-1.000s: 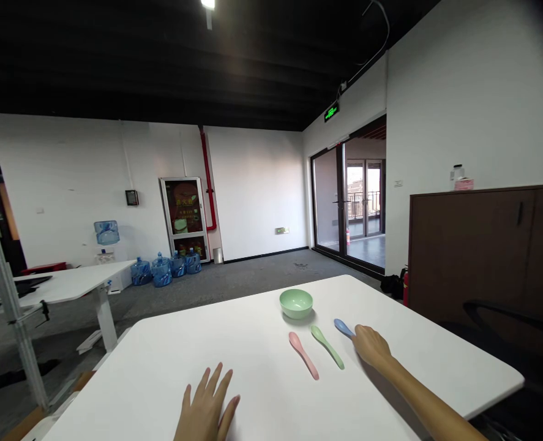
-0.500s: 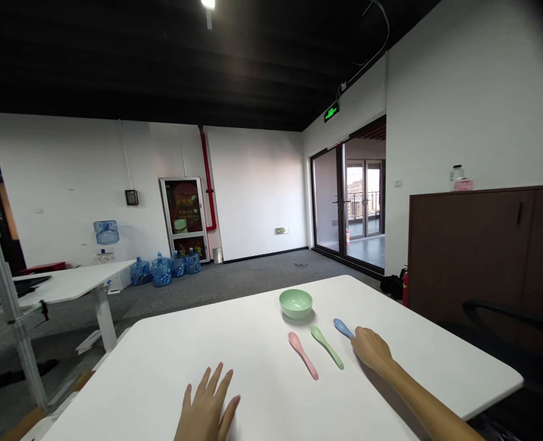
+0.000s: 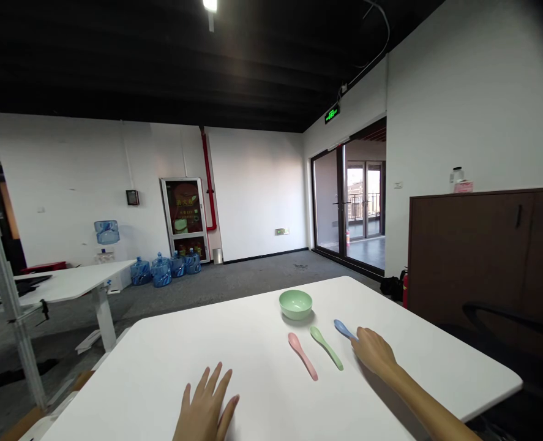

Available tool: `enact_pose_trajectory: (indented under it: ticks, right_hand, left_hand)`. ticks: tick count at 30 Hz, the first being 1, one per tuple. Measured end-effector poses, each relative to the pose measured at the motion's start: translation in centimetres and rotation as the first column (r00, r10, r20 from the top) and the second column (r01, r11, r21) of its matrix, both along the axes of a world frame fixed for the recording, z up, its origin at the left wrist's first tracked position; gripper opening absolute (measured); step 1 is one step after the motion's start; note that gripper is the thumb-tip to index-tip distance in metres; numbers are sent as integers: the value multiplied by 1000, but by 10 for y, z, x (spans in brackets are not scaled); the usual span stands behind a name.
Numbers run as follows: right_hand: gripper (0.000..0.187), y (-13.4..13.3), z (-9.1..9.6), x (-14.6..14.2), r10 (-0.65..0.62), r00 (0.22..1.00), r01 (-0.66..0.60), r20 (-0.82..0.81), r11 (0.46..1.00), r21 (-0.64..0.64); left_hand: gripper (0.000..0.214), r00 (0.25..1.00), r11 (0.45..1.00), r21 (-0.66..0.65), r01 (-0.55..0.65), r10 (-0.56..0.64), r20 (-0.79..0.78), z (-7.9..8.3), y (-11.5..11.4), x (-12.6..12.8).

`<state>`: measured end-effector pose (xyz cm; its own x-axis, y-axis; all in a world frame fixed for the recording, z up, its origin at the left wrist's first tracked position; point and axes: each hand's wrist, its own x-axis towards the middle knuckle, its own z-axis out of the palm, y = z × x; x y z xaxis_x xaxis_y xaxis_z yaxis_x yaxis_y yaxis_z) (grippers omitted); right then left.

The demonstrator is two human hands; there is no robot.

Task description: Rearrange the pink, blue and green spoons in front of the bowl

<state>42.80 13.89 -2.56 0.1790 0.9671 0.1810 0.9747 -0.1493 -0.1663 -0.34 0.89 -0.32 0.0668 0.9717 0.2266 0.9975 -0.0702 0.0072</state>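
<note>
On the white table [image 3: 170, 367] a light green bowl [image 3: 295, 304] stands at the far side. In front of it lie a pink spoon [image 3: 302, 356] and a green spoon [image 3: 326, 347], side by side. Further right is a blue spoon [image 3: 343, 329]; my right hand [image 3: 373, 354] is closed over its handle, with only the spoon's bowl end showing. My left hand [image 3: 205, 409] rests flat on the table near the front edge, fingers spread, holding nothing.
A dark wooden cabinet [image 3: 482, 251] stands to the right, a dark chair [image 3: 510, 331] in front of it. Another white desk [image 3: 64, 283] is at the left, with water jugs [image 3: 163, 269] by the far wall. Glass doors [image 3: 349, 202] are at the back right.
</note>
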Motion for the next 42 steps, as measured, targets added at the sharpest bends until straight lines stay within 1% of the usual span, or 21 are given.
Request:
enact_pose_trajectory:
  ticks: [4, 8, 11, 13, 16, 19, 24, 29, 36, 39, 42]
  right_hand:
    - [35, -12, 14, -9, 34, 999, -34, -3, 998, 43]
    - [45, -23, 22, -25, 156, 986, -149, -59, 982, 118]
    - [60, -33, 25, -41, 247, 961, -225, -126, 960, 167]
    - [67, -41, 26, -52, 302, 941, -277, -150, 946, 168]
    - [69, -53, 27, -67, 366, 917, -342, -161, 926, 157]
    - [68, -60, 24, -76, 412, 897, -387, -161, 907, 165]
    - [68, -61, 14, -82, 420, 894, -397, -153, 904, 160]
    - [66, -61, 12, -82, 421, 892, -397, -163, 903, 164]
    - [65, -65, 18, -84, 400, 895, -383, -199, 916, 122]
    - [61, -62, 21, -88, 400, 894, -373, -204, 914, 157]
    - [51, -53, 27, -95, 388, 903, -350, -183, 913, 208]
  left_hand:
    - [53, 1000, 1000, 2, -5, 5, 1, 1, 0, 1]
    - [53, 1000, 1000, 10, -6, 6, 2, 4, 0, 2]
    - [53, 1000, 1000, 24, -7, 7, 7, 5, 0, 2]
    - [53, 1000, 1000, 31, -5, 5, 10, 5, 1, 2]
    - [53, 1000, 999, 35, -4, 3, 10, 3, 2, 2]
    - [52, 1000, 999, 43, -8, 8, 10, 1, 2, 1]
    - [52, 1000, 999, 40, 5, -6, 24, 3, 3, 1]
    - [53, 1000, 999, 39, 0, -1, 22, 5, 2, 1]
    - [51, 1000, 996, 85, 16, -18, 25, -1, 2, 0]
    - [50, 1000, 996, 87, 17, -19, 21, -3, 4, -1]
    - [51, 1000, 997, 76, 13, -15, 22, -4, 4, 0]
